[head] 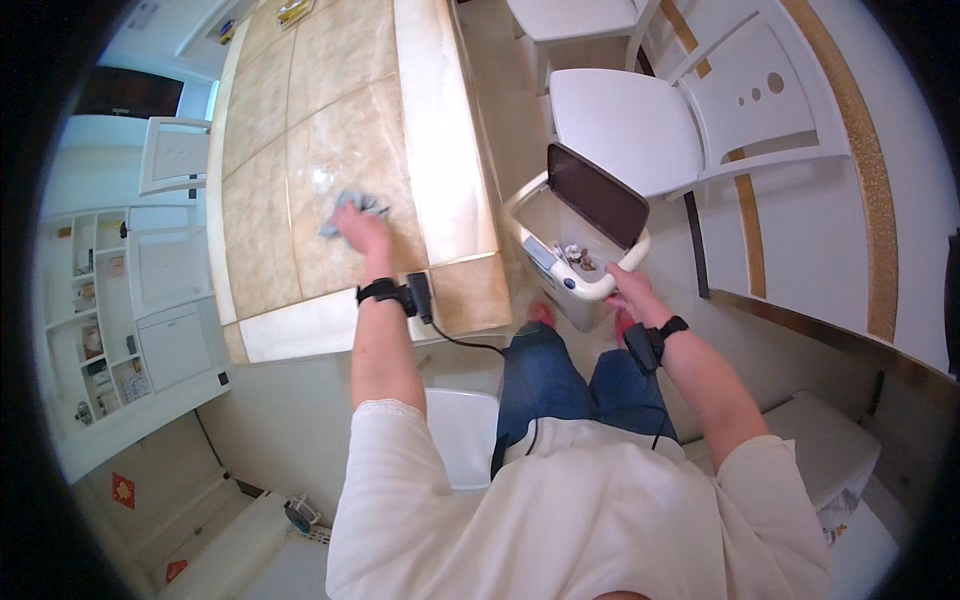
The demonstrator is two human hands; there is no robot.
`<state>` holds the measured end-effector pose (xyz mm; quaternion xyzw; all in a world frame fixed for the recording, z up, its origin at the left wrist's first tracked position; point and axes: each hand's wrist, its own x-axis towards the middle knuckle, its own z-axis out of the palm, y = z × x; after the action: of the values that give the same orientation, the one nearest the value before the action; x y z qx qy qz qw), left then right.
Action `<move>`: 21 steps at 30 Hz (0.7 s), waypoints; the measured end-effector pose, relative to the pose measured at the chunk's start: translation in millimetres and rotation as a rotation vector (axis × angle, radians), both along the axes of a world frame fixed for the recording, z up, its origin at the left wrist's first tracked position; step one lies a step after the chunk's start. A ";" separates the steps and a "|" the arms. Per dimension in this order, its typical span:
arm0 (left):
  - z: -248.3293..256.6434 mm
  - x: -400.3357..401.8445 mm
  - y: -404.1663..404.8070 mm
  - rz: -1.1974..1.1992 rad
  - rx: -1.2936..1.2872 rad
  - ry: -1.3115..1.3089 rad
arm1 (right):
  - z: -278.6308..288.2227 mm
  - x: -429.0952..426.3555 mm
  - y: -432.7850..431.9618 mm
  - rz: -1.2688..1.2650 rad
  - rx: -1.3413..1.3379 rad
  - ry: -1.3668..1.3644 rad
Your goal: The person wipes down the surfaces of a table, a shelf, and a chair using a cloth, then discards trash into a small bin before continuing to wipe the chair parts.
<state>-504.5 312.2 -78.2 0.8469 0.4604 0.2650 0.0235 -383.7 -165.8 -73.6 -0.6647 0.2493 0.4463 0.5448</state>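
My left hand (364,229) presses a crumpled grey-blue cloth (351,206) onto the tiled top of a table (255,202), near its close end. With my right hand (631,289) I grip the near right corner of the cream rim of a trash bin (592,287). The bin is beside the table's right edge, and its dark brown lid (598,195) stands raised. Some crumpled white and brown waste (579,256) lies inside it. A dark device is strapped to each of my wrists, with a cable on the left one.
A white chair (626,124) stands just beyond the bin, and another chair (574,16) is behind it. A white seat (463,435) is under the table's near edge at my left. A black cable (469,344) runs from my left wrist past that edge. Shelves (97,300) line the left side.
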 end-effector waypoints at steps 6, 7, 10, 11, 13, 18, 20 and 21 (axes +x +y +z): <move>28.6 83.6 -120.7 -0.586 -0.371 -0.434 | -9.5 7.2 39.3 -0.077 0.057 -0.069; 30.9 88.5 -148.5 -0.668 -0.340 -0.464 | -9.6 12.3 42.8 -0.077 0.006 -0.051; 54.3 81.5 -222.1 -0.616 -1.303 -0.444 | 5.8 14.4 45.9 -0.096 -0.059 -0.056; 33.0 57.6 -221.1 -1.011 -0.477 -0.269 | 17.8 5.3 63.5 -0.073 -0.041 -0.066; 45.2 50.4 -237.5 -0.969 -0.441 -0.311 | 14.6 7.3 57.5 -0.078 -0.095 -0.073; 80.0 12.9 -170.8 -0.583 -0.407 -0.494 | 0.4 0.3 28.8 -0.073 -0.166 -0.138; 59.0 -35.3 -113.4 -0.341 -0.380 -0.470 | -5.3 -10.3 30.2 -0.069 -0.227 -0.165; 47.2 -70.4 -83.7 -0.262 -0.220 -0.300 | -6.6 -16.5 35.2 -0.056 -0.215 -0.157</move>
<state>-574.9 228.5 -31.0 0.8429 0.3639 0.3309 0.2182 -400.2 -130.7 -80.2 -0.7448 0.2708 0.3483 0.5007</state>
